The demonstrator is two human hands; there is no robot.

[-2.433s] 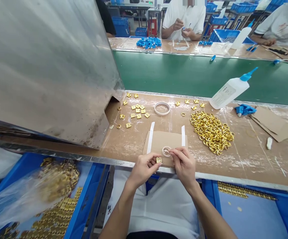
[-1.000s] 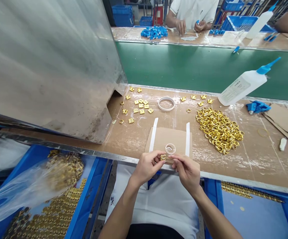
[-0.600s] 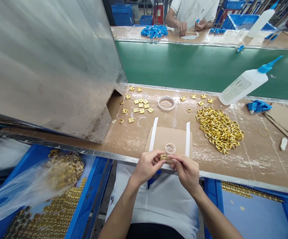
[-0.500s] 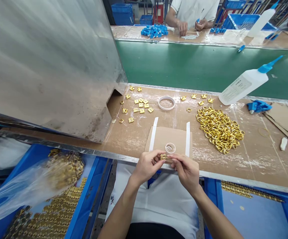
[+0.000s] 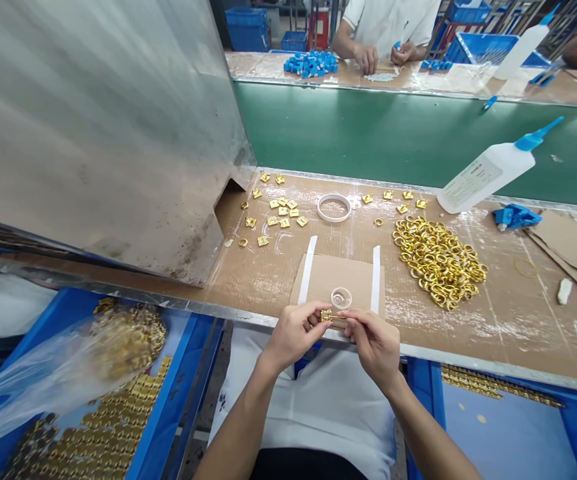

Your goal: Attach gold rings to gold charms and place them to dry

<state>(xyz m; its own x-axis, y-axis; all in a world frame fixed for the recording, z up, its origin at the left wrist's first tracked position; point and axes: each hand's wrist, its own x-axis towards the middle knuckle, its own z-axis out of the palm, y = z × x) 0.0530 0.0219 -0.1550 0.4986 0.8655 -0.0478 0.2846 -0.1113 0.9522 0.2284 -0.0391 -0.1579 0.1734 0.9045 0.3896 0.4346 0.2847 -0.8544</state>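
Observation:
My left hand pinches a small gold square piece between thumb and fingers at the table's front edge. My right hand is closed on a thin stick-like tool, whose tip meets the gold piece; its exact kind I cannot make out. Just beyond my fingers a small clear round dish stands on a cardboard sheet that bears two white tape strips. A heap of gold rings lies to the right. Several gold square pieces are spread at the back left.
A large metal panel blocks the left. A white tape roll lies mid-table, and a tilted squeeze bottle stands back right. Blue trays of gold pieces flank my lap. Beyond the green belt a co-worker's hands handle small parts.
Both hands hold almost the same pose, with the thin tool still at the gold piece. The view has shifted very slightly.

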